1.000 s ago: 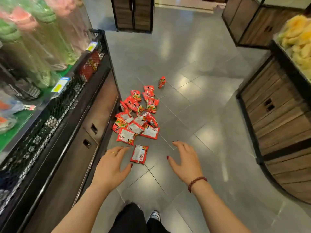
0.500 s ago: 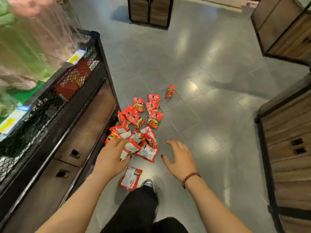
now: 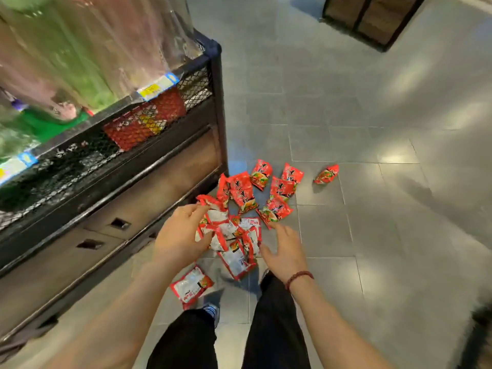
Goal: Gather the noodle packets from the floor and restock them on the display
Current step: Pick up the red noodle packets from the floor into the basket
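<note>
Several red and white noodle packets lie in a loose pile on the grey tiled floor beside the display's corner. My left hand is on the pile's left side, its fingers and thumb curled round a few packets there. On the pile's right edge my right hand hovers with spread fingers and holds nothing. One packet lies apart to the right. Another packet lies near my left foot. The black mesh display on the left holds more red packets behind its mesh.
Under the display's mesh shelf are wooden drawers. Clear-wrapped green and pink goods stand on top, with price tags on the rail. A wooden cabinet stands at the far top right. My legs in black trousers are at the bottom.
I have bent closer to the floor. Both hands moved forward from the air onto the pile; the left hand now curls round packets and the right reaches the pile's right edge.
</note>
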Motion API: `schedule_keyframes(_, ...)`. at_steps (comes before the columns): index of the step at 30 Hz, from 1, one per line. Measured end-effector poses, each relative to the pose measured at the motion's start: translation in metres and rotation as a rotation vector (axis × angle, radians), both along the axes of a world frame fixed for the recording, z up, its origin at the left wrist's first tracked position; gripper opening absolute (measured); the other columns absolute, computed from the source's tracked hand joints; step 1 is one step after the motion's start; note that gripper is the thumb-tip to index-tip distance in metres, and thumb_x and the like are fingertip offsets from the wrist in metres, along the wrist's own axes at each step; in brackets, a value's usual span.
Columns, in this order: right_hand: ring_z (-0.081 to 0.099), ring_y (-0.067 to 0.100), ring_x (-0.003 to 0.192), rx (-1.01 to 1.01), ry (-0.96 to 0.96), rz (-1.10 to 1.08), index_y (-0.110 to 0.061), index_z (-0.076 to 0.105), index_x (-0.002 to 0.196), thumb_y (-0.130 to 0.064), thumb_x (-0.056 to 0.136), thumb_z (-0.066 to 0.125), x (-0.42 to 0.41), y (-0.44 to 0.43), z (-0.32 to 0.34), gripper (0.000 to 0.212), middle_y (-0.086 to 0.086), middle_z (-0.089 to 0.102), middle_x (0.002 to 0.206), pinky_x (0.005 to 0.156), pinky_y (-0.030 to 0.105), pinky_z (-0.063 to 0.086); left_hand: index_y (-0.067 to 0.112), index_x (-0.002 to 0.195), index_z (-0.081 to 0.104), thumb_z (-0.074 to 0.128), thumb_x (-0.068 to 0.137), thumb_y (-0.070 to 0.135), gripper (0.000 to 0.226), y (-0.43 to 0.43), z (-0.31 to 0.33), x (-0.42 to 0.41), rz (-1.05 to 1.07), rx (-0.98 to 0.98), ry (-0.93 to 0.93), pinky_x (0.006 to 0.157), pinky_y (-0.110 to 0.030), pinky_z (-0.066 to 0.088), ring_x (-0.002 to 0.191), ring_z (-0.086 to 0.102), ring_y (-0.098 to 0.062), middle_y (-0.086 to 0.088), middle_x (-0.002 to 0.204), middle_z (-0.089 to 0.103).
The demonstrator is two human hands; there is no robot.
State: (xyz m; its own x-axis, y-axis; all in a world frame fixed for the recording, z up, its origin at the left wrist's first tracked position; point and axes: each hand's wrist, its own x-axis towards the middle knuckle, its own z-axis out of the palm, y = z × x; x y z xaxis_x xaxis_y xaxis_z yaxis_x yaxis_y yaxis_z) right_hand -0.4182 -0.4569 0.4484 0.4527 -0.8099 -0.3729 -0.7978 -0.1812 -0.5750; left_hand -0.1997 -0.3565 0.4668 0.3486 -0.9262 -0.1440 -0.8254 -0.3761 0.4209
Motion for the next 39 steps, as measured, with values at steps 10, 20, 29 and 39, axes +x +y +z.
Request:
schedule_keyframes(10, 0.049, 0.028, 0.121, 0.226, 0.086, 0.206, -0.015, 0.051, 0.13, -0.022, 0.087, 0.067, 0.009, -0.103, -0.13, 0.046, 0.009, 0.055, 0.128, 0.098, 0.031, 0.039, 0.021, 0.133, 0.055, 0.063, 0.079, 0.036, 0.057, -0.023, -0.121, -0.045, 0.553, 0.063, 0.166, 0.093, -0.042, 0.047, 0.124, 0.047, -0.029, -0.008, 0.13, 0.055)
schedule_keyframes(20, 0.041, 0.026, 0.132, 0.34, 0.208, 0.082, -0.014, 0.038, 0.142, -0.039, 0.085, 0.069, 0.034, -0.09, -0.381, 0.069, 0.008, 0.043, 0.143, 0.11, 0.039, 0.035, 0.017, 0.132, 0.058, 0.076, 0.076, 0.027, 0.059, -0.016, -0.336, -0.056, 0.645, 0.141, 0.245, 0.095, -0.041, 0.045, 0.121, 0.051, -0.032, -0.011, 0.128, 0.058)
schedule_keyframes(29, 0.048, 0.03, 0.123, 0.355, 0.226, -0.151, -0.011, 0.037, 0.139, -0.046, 0.068, 0.08, 0.045, -0.075, -0.575, 0.089, 0.012, 0.046, 0.135, 0.103, 0.046, 0.043, 0.023, 0.135, 0.053, 0.076, 0.081, 0.029, 0.058, -0.003, -0.514, -0.071, 0.689, 0.162, 0.372, 0.096, -0.026, 0.033, 0.126, 0.045, -0.022, -0.003, 0.136, 0.053)
schedule_keyframes(39, 0.063, 0.018, 0.099, 0.622, -0.118, -0.514, -0.017, 0.057, 0.122, -0.021, 0.074, 0.078, 0.023, -0.079, -0.621, 0.053, 0.002, 0.067, 0.113, 0.089, 0.035, 0.052, 0.028, 0.132, 0.054, 0.077, 0.082, 0.028, 0.055, -0.002, -0.576, -0.089, 0.709, 0.184, 0.534, 0.104, -0.04, 0.042, 0.124, 0.046, -0.018, 0.004, 0.132, 0.052)
